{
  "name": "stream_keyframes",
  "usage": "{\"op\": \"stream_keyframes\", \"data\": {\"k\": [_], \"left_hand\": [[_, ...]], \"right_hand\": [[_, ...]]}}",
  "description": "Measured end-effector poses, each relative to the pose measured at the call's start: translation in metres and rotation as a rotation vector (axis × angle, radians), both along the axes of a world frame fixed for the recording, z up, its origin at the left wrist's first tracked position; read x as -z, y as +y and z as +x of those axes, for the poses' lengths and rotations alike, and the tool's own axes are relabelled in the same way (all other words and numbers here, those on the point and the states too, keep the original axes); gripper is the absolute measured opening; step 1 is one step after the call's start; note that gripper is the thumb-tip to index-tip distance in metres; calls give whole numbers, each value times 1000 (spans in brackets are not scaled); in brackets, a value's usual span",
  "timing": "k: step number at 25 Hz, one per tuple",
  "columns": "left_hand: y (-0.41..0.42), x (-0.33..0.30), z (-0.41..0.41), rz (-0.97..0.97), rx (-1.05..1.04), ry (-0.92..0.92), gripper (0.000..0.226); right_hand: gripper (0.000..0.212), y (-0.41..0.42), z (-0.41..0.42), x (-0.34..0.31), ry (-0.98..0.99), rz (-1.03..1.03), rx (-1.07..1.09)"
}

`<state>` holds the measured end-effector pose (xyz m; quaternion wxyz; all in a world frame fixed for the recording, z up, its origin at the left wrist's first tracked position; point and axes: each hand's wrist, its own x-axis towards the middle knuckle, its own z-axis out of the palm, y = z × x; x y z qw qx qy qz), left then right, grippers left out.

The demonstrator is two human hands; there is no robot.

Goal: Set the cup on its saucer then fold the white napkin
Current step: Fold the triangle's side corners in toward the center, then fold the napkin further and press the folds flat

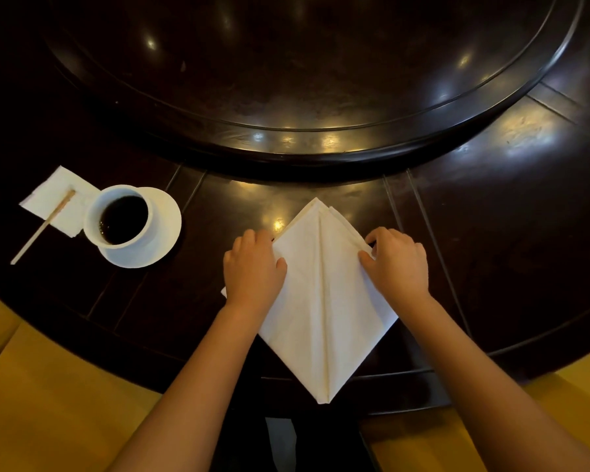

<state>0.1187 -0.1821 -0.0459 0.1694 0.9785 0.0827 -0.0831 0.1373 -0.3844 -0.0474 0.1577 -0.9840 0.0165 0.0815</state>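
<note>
The dark, glossy wooden table (491, 206) filled most of the frame, with a raised round turntable (286, 80) across the top. At centre, the white napkin (324, 301) lay on the table folded into a diamond, its lower point overhanging the near edge. At left stood a white saucer (166, 229). Further left lay a small paper napkin (57, 199), a wooden stirrer (43, 228) resting across it and onto the table.

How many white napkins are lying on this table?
2. A large folded white napkin lies near the table edge under both hands; a small paper napkin lies left of the cup, under a stir stick.
</note>
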Motion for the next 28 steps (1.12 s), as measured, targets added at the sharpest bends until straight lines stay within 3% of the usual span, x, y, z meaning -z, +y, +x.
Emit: {"op": "stream_keyframes", "data": {"k": [7,12,14,20,24,26,28], "left_hand": [[3,-5,6,-135,-22,44,9],[17,-14,8,-318,-101,196,10],[20,-25,13,-351,-85,154,9],[24,-96,41,-479,1,-352,7],[29,-133,38,-392,156,-673,6],[33,-127,19,-388,220,-706,10],[37,-99,-10,-354,318,-586,21]], "right_hand": [[13,4,3,-5,59,68,23],[12,-4,13,-10,295,348,127],[8,-7,20,-20,307,443,129],[13,-17,51,-95,-43,649,125],[13,-26,38,-150,-418,683,-77],[11,-32,16,-156,-503,603,-224],[18,-41,-13,-135,-416,466,-357]]}}
